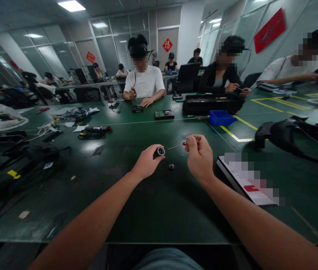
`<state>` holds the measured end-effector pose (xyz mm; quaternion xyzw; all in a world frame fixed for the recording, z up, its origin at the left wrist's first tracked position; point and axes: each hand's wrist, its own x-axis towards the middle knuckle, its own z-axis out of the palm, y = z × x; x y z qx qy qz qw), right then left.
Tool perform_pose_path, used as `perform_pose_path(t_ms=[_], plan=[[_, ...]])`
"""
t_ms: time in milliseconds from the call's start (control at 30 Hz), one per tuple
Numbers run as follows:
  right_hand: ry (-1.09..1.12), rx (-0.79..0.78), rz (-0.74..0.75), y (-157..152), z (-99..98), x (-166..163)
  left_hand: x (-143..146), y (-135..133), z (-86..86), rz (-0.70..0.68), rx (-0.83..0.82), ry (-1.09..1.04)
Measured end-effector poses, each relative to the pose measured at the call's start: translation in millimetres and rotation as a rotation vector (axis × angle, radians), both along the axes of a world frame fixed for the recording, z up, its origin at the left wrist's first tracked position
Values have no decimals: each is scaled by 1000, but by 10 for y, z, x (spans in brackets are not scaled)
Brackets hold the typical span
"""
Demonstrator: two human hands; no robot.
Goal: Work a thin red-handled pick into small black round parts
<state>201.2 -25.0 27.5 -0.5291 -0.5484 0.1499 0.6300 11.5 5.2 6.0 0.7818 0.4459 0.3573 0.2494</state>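
My left hand (147, 162) is wrapped round a small black cylinder (160, 151) whose round, silver-rimmed end faces me. What lies inside that end is too small to make out. In my right hand (200, 159) is a screwdriver (185, 143) with a reddish handle, gripped between thumb and fingers. Its thin metal shaft points left at the cylinder, and the tip stops a short gap from the rim. Below and between both hands, a small round metallic part (171, 166) lies on the green table (175, 210).
A white box (248, 180) lies beside my right forearm. Farther off are a blue bin (222, 117), a long black casing (211, 104) and a green circuit board (164, 114). Black gear and cables (7, 168) crowd the left. Co-workers sit across the table.
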Motion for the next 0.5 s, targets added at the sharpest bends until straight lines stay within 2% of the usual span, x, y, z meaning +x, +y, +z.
perform_pose_path(t_ms=[100, 233, 367, 500], plan=[[-28, 47, 14, -44, 12, -6, -15, -47, 67, 14, -87, -40], [-59, 109, 38, -109, 50, -13, -12, -111, 162, 10, -186, 70], [-75, 130, 55, -148, 85, -20, 69, -119, 197, -68, -146, 224], [-83, 126, 57, -159, 93, -25, 178, -79, 143, -170, -74, 401]])
